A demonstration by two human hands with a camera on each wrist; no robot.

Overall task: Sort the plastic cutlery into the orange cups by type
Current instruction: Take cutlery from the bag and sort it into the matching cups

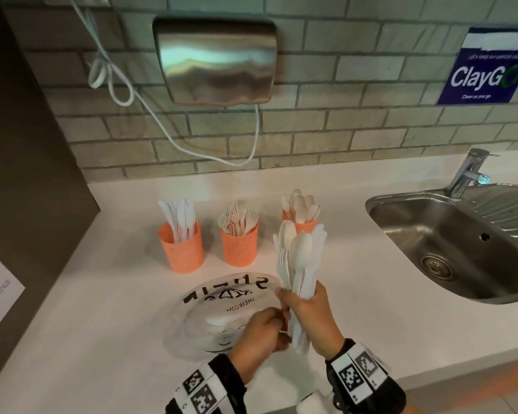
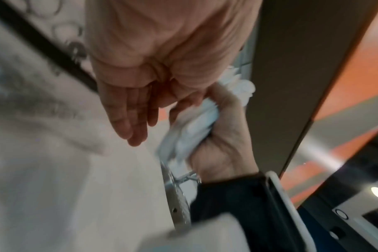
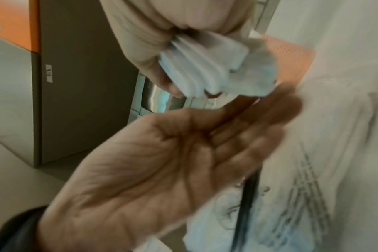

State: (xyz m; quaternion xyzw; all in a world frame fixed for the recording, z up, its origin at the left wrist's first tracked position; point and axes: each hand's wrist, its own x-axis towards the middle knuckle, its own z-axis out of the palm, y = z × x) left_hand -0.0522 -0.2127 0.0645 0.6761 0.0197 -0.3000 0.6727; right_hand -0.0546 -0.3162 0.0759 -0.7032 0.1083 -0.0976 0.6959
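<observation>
Three orange mesh cups stand in a row on the white counter: knives in the left cup (image 1: 182,249), forks in the middle cup (image 1: 240,246), spoons in the right cup (image 1: 304,226), which is partly hidden. In front of them my right hand (image 1: 311,315) (image 2: 222,139) (image 3: 145,42) grips a mixed bundle of white cutlery (image 1: 299,258) (image 2: 190,126) (image 3: 201,68) upright by its handles. My left hand (image 1: 260,330) (image 2: 127,112) (image 3: 162,162) is at the bundle's lower handle ends, palm open and fingers straight, holding nothing.
A clear printed plastic bag (image 1: 222,309) lies flat under my hands. The steel sink (image 1: 461,249) and its tap (image 1: 468,171) are to the right. A steel wall unit (image 1: 216,61) with a white cable hangs above the cups. A dark cabinet side (image 1: 27,174) bounds the left.
</observation>
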